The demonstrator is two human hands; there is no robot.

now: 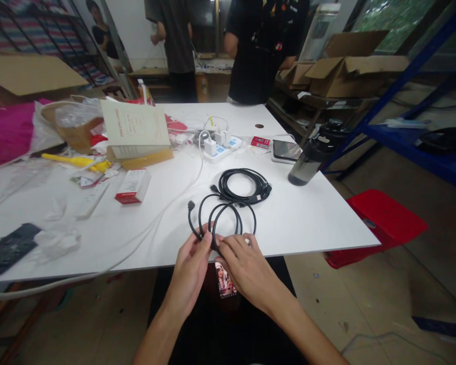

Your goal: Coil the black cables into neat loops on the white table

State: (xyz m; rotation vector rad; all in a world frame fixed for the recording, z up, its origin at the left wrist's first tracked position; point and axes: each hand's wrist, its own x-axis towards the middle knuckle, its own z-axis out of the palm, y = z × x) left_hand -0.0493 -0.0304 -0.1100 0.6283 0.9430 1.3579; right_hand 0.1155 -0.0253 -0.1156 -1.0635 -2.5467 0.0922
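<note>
Forearms (159,327): mine, reaching forward to the table's (296,218) near edge.
Cable (214,229): black, looped loosely, raised at that edge between my hands.
Left hand (192,258): my thumb and fingers closed on the loops' near side.
Right hand (245,261): my fingers bent over the same bundle, gripping it; thumb hidden.
Lit screen (225,284): below the table edge, beside my right hand.
Coil (255,197): black, lying just beyond the loops.
Power strip (224,149): farther back, bearing white plugs (210,147).
Bottle (307,162): near the right edge.

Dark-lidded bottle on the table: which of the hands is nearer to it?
Right. The right hand is left of the bottle, on its near side; the left hand is farther left.
</note>
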